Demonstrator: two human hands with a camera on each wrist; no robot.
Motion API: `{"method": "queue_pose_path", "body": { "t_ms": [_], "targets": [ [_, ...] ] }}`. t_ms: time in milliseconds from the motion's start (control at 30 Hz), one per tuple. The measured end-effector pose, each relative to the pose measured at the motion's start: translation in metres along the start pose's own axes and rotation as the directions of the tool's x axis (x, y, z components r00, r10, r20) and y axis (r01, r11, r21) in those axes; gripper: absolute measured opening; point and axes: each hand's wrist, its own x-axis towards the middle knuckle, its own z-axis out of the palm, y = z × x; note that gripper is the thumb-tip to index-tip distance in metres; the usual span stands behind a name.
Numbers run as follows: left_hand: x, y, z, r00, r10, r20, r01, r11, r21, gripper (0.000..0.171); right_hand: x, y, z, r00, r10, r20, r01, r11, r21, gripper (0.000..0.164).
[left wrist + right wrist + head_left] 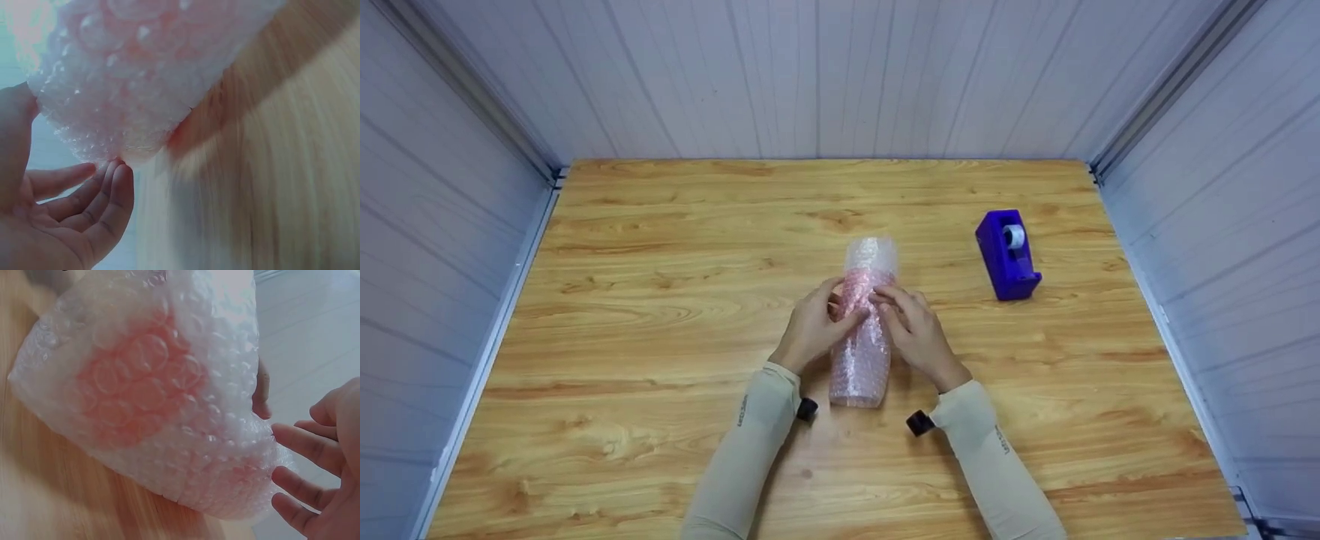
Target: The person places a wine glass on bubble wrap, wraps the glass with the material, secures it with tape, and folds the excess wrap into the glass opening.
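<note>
A bundle of bubble wrap (859, 371), rolled into a tube, lies lengthwise on the table in the head view. Something pink or red shows through the layers, clearest as a red patch in the right wrist view's bubble wrap (140, 382); its kind is hidden. My left hand (814, 326) holds the roll from the left, thumb across the top and fingers curled at its side. On the other side, my right hand (919, 334) touches the wrap with loosely bent, spread fingertips. The right wrist view shows those fingers (304, 444) right at the wrap's edge.
A blue tape dispenser (1003, 262) with a roll of tape (1014, 237) stands at the right, beyond the right hand. Pale panel walls (817, 82) enclose the wooden table (660, 360) at the back and both sides. A small black camera sits at each wrist.
</note>
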Motion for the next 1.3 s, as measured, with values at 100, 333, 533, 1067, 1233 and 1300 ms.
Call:
{"method": "queue_pose_path", "body": {
  "t_ms": [100, 333, 533, 1067, 1233, 1300],
  "targets": [
    [-0.002, 0.002, -0.002, 0.996, 0.094, 0.004, -0.094, 0.990, 0.105, 0.066, 0.001, 0.002, 0.001, 0.999, -0.034, 0.000, 0.034, 0.999, 0.000, 0.032],
    [-0.005, 0.010, -0.006, 0.974, 0.211, 0.079, -0.226, 0.911, 0.345, 0.055, 0.003, 0.000, 0.002, 0.998, -0.067, -0.012, 0.067, 0.998, -0.014, 0.030],
    [-0.004, 0.013, -0.009, 0.973, 0.197, 0.123, -0.229, 0.893, 0.387, 0.052, 0.003, 0.000, 0.002, 0.999, -0.048, 0.001, 0.048, 0.999, -0.005, 0.030],
    [-0.001, 0.019, -0.011, 0.977, 0.129, 0.171, -0.186, 0.907, 0.378, 0.053, -0.007, 0.011, -0.019, 0.999, -0.040, -0.006, 0.040, 0.999, 0.037, 0.030],
    [0.000, 0.019, -0.010, 0.978, 0.105, 0.181, -0.167, 0.913, 0.371, 0.053, -0.008, 0.020, -0.040, 0.999, 0.035, -0.021, -0.034, 0.997, 0.066, 0.029],
    [0.001, 0.020, -0.010, 0.978, 0.096, 0.187, -0.161, 0.916, 0.367, 0.053, -0.009, 0.023, -0.050, 0.997, 0.074, -0.023, -0.073, 0.996, 0.055, 0.030]
  ]
}}
